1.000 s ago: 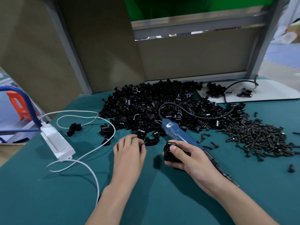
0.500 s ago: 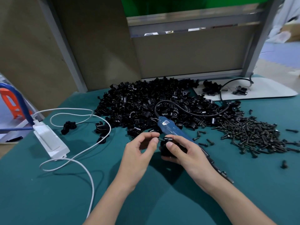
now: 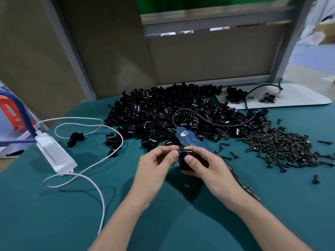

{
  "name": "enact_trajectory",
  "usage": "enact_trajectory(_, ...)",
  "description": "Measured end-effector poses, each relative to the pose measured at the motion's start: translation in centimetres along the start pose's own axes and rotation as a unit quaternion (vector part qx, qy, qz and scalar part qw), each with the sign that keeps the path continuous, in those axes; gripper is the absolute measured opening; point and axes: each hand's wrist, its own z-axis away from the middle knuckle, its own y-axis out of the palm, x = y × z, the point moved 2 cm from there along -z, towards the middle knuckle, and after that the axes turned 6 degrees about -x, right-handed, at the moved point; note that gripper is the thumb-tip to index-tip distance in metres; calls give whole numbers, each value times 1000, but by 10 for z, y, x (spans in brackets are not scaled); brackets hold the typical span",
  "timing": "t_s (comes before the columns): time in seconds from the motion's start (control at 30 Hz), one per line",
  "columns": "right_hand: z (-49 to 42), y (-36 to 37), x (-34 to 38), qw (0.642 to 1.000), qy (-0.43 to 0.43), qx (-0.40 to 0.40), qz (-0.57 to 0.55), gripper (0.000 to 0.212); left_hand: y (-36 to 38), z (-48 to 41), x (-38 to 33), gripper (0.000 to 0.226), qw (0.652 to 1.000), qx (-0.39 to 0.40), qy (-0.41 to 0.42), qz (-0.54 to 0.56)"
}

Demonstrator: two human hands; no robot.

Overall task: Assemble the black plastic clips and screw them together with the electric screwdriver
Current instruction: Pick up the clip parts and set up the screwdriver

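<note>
My left hand (image 3: 155, 165) pinches what looks like a small screw (image 3: 179, 151), too blurred to swear to, at the clip (image 3: 186, 153) my right hand (image 3: 208, 169) grips above the cloth (image 3: 54, 214). A second ago that left hand lay flat there; now the screw seems to be at its hole, so driving comes next. The screwdriver (image 3: 190, 140) lies just behind my hands, before the clip pile (image 3: 163, 113) and loose screws (image 3: 282, 147).

White label (image 3: 184, 133) on blue screwdriver (image 3: 193, 141) too blurred to read.
</note>
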Motion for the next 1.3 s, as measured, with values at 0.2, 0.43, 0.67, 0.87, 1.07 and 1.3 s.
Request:
enact_trajectory(0.2,3,-1,-4,994,-35,20,106,21,4,0,9,31,999,0,-41,-14)
enact_trajectory(0.43,0,-3,-4,996,-31,16,80,23,2,-2,9,21,999,30,-45,-5)
enact_trajectory(0.67,1,-6,-5,991,-38,23,128,23,6,0,7,18,998,20,-67,2)
enact_trajectory(0.87,0,-5,-5,995,-24,21,95,24,2,-2,8,11,999,20,-42,-6)
enact_trajectory(1.07,1,-5,-5,992,-31,32,121,21,3,-2,8,37,995,19,-100,3)
enact_trajectory(1.3,1,-5,-3,994,-25,22,100,20,0,-2,8,13,999,16,-12,-35)
